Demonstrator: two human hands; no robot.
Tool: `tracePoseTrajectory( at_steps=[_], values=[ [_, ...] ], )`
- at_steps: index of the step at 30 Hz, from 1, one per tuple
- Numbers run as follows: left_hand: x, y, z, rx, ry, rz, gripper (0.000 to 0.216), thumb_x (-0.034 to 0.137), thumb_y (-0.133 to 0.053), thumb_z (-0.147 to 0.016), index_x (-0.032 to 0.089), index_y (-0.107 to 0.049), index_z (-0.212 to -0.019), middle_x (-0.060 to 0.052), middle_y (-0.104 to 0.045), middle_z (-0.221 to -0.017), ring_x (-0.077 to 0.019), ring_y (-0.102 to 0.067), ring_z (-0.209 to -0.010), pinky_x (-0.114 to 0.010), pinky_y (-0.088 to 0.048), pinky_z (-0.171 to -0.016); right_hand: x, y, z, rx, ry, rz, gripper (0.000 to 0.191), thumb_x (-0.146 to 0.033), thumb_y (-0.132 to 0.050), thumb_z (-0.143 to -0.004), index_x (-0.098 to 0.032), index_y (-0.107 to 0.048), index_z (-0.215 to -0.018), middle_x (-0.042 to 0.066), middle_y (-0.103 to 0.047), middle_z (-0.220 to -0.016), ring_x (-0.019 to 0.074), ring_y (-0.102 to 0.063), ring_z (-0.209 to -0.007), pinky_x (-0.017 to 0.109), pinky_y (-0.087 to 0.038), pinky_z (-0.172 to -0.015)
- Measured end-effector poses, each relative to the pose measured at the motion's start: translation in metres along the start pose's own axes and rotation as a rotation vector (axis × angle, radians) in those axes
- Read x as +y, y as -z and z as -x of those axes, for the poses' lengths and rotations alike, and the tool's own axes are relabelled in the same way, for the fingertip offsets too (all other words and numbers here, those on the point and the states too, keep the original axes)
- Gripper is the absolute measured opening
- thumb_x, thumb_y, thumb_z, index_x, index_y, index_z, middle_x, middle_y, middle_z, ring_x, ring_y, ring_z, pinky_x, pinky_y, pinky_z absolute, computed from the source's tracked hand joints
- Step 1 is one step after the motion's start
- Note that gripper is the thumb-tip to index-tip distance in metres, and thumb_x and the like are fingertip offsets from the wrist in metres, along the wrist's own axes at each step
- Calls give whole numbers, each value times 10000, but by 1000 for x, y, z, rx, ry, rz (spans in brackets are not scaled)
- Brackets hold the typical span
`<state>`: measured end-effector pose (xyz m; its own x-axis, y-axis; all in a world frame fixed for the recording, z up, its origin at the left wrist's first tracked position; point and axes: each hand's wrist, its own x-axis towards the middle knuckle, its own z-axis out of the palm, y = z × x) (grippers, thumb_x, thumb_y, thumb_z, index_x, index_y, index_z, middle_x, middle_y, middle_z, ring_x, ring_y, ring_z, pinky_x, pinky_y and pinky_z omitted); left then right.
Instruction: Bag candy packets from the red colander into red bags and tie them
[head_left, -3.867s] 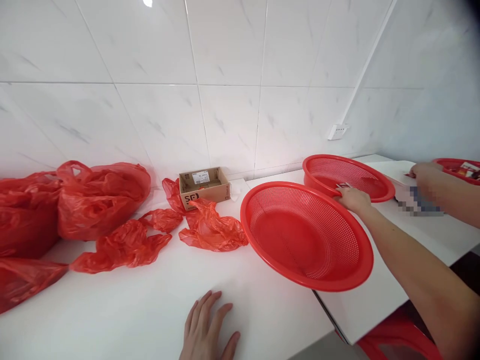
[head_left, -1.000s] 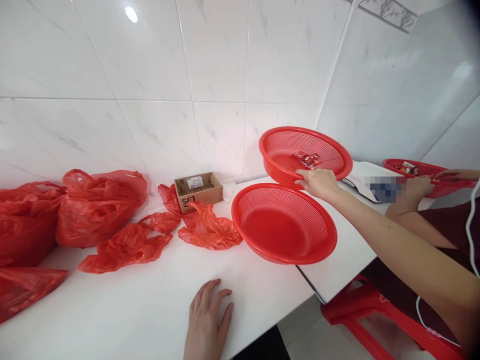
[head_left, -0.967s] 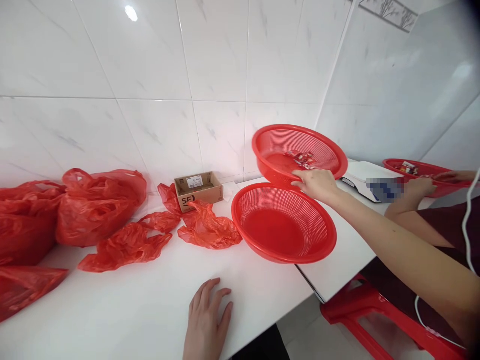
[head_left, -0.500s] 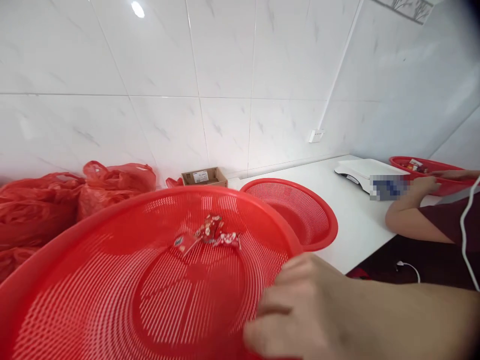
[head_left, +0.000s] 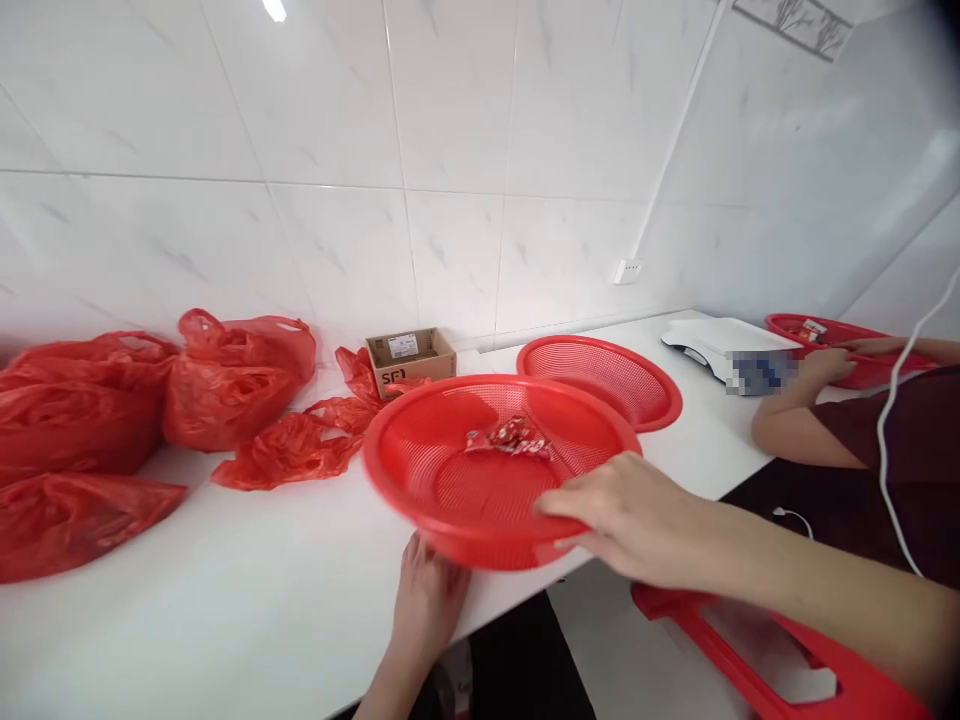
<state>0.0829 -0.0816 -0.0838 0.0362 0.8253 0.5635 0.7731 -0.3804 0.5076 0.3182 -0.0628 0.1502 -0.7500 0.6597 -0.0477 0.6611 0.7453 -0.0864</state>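
My right hand (head_left: 626, 515) grips the near rim of a red mesh basket (head_left: 420, 470), which hangs just above the white table's (head_left: 247, 590) front edge. Several small wrapped candies (head_left: 511, 438) lie inside the basket. My left hand (head_left: 426, 598) is under the basket's near side, touching its underside; its fingers are mostly hidden by the basket. A second, empty red mesh basket (head_left: 645, 375) stands on the table right behind the held one.
Red plastic bags (head_left: 150, 400) are piled at the left, with a small cardboard box (head_left: 409, 358) by the wall. At the right another person's arm (head_left: 795, 420) rests near a white scale (head_left: 720, 340) and a third red basket (head_left: 832, 335). A red stool (head_left: 757, 650) stands below.
My right hand carried the candy basket from the far right, over the empty basket, toward me, and it is now lower above the table's front edge. My left hand moved from the tabletop to beneath it.
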Motion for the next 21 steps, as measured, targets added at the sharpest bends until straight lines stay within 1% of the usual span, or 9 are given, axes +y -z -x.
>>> tracePoseTrajectory(
  at_steps=[2,6,11,13,15,17,18,19,21],
  values=[
    [2,3,0,-65,20,-17,207,245,-559,-901,213,-622,-1096,-91,-575,-1213,-257,-555,-1112,-484,-491,-920,19,-5,-8,17,-109,68,83,-185,-552,-865,-211,-630,-856,-2,-664,-680,147,-598,-629,247,-245,-533],
    [6,8,0,-161,93,-40,200,218,-502,-904,240,-626,-1059,-97,-544,-1248,-278,-514,-1183,-509,-465,-961,47,-20,-18,18,-288,201,138,-274,-539,-897,-236,-665,-937,20,-687,-685,203,-646,-673,255,-254,-522],
    [9,8,0,-161,110,-44,197,230,-489,-907,244,-627,-1048,-99,-547,-1243,-280,-522,-1183,-507,-468,-957,62,-55,-32,-54,-420,276,247,-262,-519,-899,-243,-656,-1104,59,-726,-770,274,-691,-756,285,-363,-549],
    [9,7,0,-160,109,-47,195,229,-491,-906,243,-629,-1042,-100,-551,-1239,-282,-521,-1187,-509,-467,-958,66,-69,-41,-43,-442,262,310,-263,-485,-919,-227,-613,-1199,77,-732,-841,279,-695,-767,310,-420,-580],
    [9,7,0,-161,109,-49,194,229,-491,-905,243,-630,-1040,-101,-552,-1238,-285,-517,-1192,-511,-467,-958,67,-81,-52,32,-435,221,442,-299,-510,-915,-215,-501,-1349,110,-711,-1031,286,-687,-860,351,-475,-658],
    [9,8,0,-165,109,-43,201,228,-491,-904,246,-629,-1048,-102,-551,-1243,-285,-516,-1195,-511,-469,-956,62,-87,-67,178,-380,162,610,-365,-585,-879,-208,-394,-1437,141,-600,-1275,302,-620,-1065,404,-485,-824],
    [8,8,0,-168,111,-37,206,226,-490,-904,246,-628,-1055,-102,-549,-1247,-284,-514,-1198,-512,-468,-958,56,-89,-76,261,-328,127,660,-390,-615,-858,-207,-380,-1446,142,-526,-1367,305,-553,-1173,423,-454,-918],
    [8,8,0,-172,114,-29,212,223,-487,-905,247,-627,-1062,-102,-546,-1253,-284,-510,-1201,-512,-465,-961,49,-90,-87,331,-260,85,666,-404,-628,-849,-208,-390,-1440,132,-474,-1418,295,-485,-1252,426,-408,-996],
    [7,7,0,-175,129,-9,221,217,-482,-906,249,-629,-1068,-103,-542,-1263,-284,-501,-1212,-519,-453,-972,32,-94,-114,402,-109,-18,571,-406,-602,-871,-219,-458,-1391,102,-462,-1428,252,-420,-1306,401,-340,-1072]
  ],
)
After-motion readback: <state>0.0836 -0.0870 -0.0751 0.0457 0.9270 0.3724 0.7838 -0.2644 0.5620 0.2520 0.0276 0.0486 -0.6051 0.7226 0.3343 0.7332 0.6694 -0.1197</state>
